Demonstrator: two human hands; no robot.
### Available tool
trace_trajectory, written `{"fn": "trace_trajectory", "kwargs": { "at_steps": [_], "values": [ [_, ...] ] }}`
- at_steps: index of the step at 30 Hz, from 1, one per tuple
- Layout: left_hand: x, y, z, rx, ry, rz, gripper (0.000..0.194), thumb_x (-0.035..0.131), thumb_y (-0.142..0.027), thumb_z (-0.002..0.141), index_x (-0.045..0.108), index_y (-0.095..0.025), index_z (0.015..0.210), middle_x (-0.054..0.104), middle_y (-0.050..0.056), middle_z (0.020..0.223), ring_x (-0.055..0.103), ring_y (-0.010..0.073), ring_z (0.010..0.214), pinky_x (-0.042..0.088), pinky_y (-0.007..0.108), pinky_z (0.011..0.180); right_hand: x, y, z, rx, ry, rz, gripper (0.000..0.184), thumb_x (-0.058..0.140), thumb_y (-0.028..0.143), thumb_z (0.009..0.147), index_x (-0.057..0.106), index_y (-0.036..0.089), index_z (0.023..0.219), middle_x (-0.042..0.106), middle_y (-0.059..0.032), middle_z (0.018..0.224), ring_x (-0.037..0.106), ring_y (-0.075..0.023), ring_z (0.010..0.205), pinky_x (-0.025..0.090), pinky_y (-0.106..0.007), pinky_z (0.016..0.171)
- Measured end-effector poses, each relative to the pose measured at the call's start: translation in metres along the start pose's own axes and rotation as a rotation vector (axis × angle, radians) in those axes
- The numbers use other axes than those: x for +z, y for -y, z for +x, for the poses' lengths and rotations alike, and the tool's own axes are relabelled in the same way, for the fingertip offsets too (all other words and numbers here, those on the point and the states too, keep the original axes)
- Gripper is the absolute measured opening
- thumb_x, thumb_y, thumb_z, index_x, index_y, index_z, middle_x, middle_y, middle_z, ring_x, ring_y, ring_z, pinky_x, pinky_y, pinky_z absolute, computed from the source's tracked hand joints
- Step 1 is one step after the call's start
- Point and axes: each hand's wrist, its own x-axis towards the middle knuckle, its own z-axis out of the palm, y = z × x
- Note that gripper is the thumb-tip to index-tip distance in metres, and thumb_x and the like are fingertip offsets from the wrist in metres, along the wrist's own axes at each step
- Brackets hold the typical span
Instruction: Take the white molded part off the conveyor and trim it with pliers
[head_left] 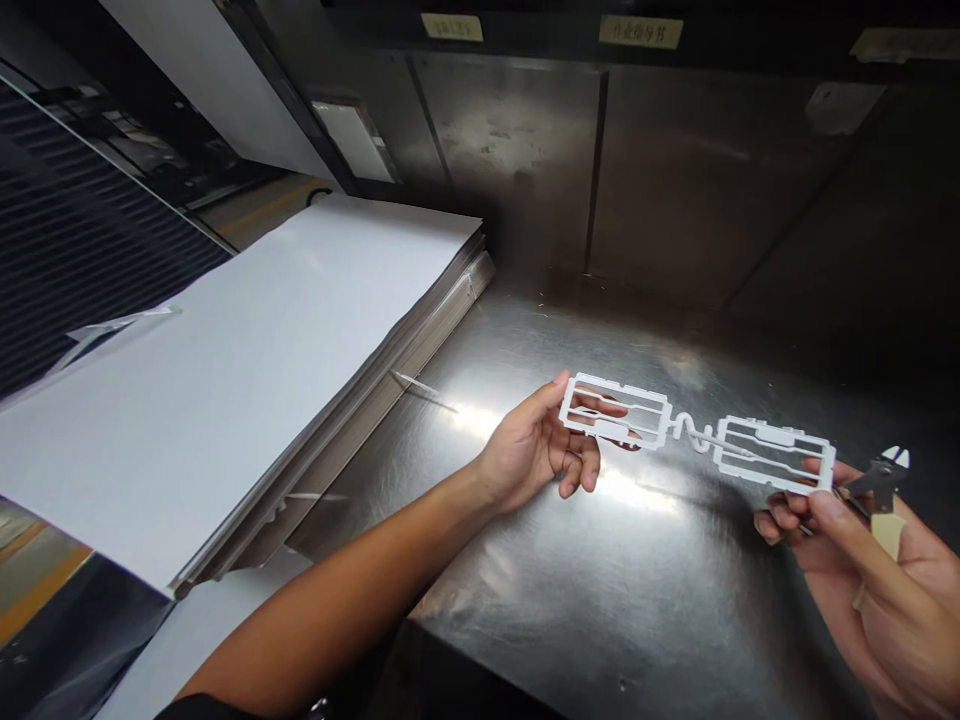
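Observation:
A white moulded plastic piece [697, 432], two rectangular frames joined by a wavy runner, hangs level above the steel bench [600, 600]. My left hand [540, 450] pinches its left frame, thumb on top and fingers underneath. My right hand [847, 540] grips the right frame's outer corner with thumb and fingertips. The same hand also holds small side cutters [885, 485], jaws pointing up and to the right, cream handle lying across the palm.
A thick stack of white sheets [247, 370] covers the left part of the bench, its edge running diagonally. Steel back panels [675, 170] with paper labels close off the rear. A thin white sliver [420, 385] lies beside the stack.

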Motion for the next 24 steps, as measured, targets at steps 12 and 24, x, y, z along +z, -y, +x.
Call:
{"fn": "trace_trajectory", "kwargs": {
  "at_steps": [12, 24],
  "values": [
    [-0.003, -0.001, 0.004, -0.185, -0.071, -0.02, 0.055, 0.056, -0.06, 0.111, 0.071, -0.01, 0.127, 0.077, 0.029, 0.128, 0.079, 0.0251, 0.072, 0.057, 0.023, 0.044, 0.006, 0.012, 0.001, 0.017, -0.045, 0.043, 0.026, 0.099, 0.039, 0.091, 0.079, 0.023, 0.099, 0.064, -0.0079, 0.099, 0.064, -0.0248, 0.089, 0.067, -0.033, 0.07],
    [0.009, 0.0, -0.003, -0.206, -0.144, 0.143, 0.044, 0.095, -0.031, 0.092, 0.064, -0.018, 0.12, 0.081, 0.016, 0.117, 0.076, 0.0174, 0.065, 0.06, 0.019, 0.046, 0.009, 0.015, -0.006, -0.072, -0.097, -0.068, 0.053, 0.104, 0.044, 0.085, 0.085, 0.025, 0.132, 0.077, -0.0091, 0.107, 0.07, -0.0249, 0.088, 0.065, -0.033, 0.078]
  ]
}}
